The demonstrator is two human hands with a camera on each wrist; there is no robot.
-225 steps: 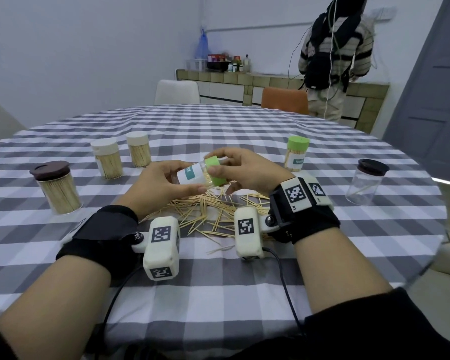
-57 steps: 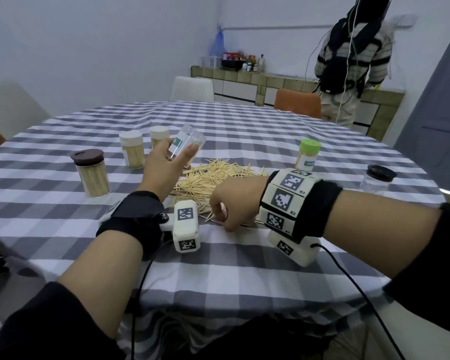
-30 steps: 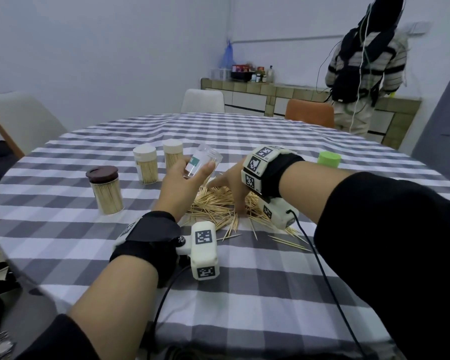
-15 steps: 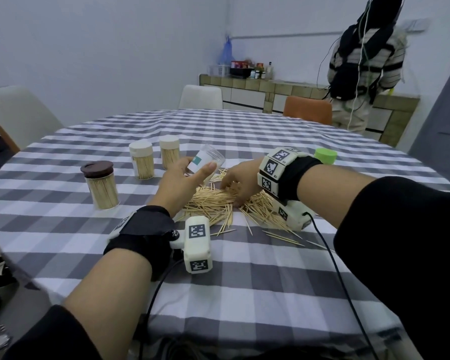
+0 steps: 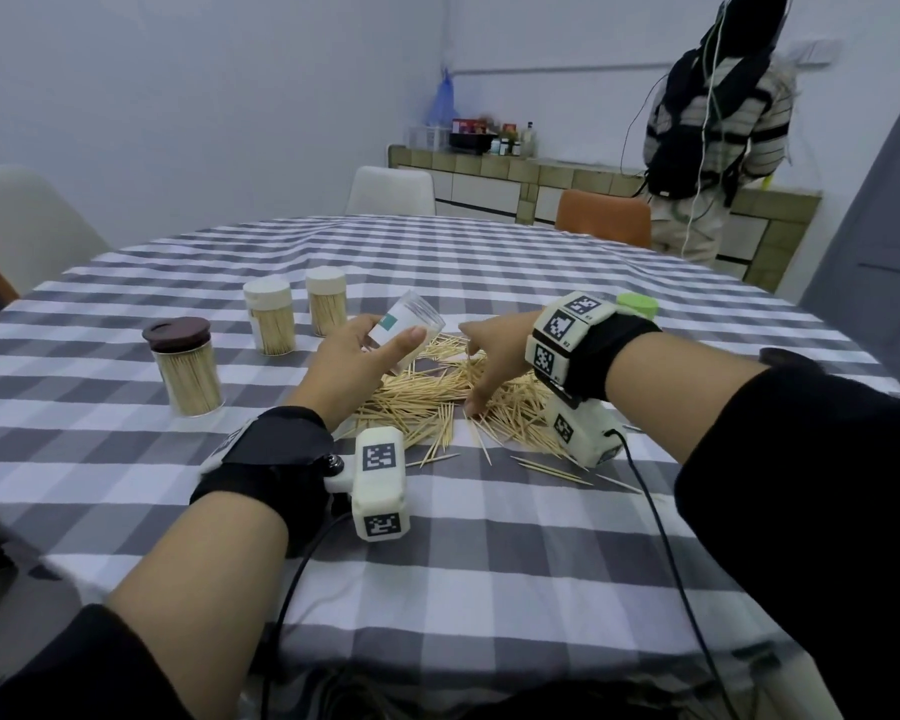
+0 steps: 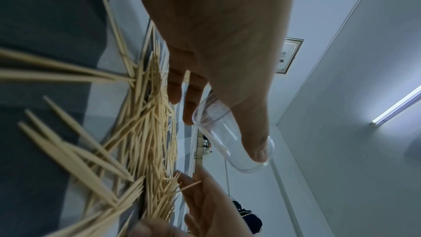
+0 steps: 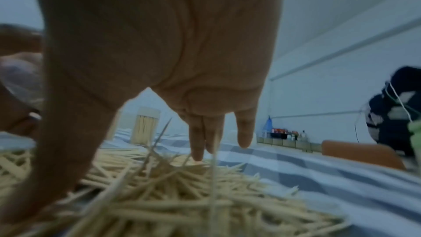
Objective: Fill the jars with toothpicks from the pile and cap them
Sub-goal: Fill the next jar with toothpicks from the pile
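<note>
My left hand [image 5: 352, 363] holds the empty jar [image 5: 409, 324] tilted above the near-left edge of the pile [image 5: 437, 392], thumb along the jar's upper side and fingers curled under it. In the left wrist view the jar [image 6: 232, 140] is clear and uncapped, its open mouth turned toward my right hand and the toothpicks beneath it.

My right hand [image 5: 494, 363] reaches down onto the pile from the right, fingers spread and nearly straight, thumb planted at the near edge and fingertips touching the top of the heap. In the right wrist view the fingers [image 7: 198, 143] touch the toothpicks [image 7: 182, 195] without closing on any; the view is blurred.

On the cloth [image 5: 489, 563] to the left stand three filled, capped jars: a brown-lidded one [image 5: 183, 366] and two white-lidded ones [image 5: 271, 324]. A green cap [image 5: 637, 305] shows just behind my right wrist.
</note>
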